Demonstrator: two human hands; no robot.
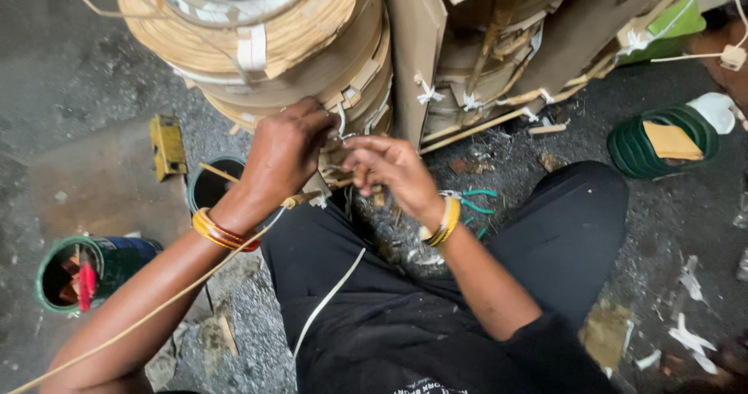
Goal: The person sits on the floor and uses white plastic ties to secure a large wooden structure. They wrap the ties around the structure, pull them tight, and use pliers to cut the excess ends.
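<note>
— Against the stack of cane coils [265, 43], what are the hands doing?

— I see my left hand [284, 156] curled, knuckles up, pinching a thin white wire [340, 125] at the lowest coil. My right hand [389, 168] sits just beside it, fingers [360, 146] bent, pinching the same wire, wrist bent over my lap.

Pliers [471, 201] right of can [212, 183] (floor)

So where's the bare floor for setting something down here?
Free: the grey floor left of the yellow block, above the green can. Crowded: between left hand, right hand and the coil stack, with pliers and scraps there.
</note>
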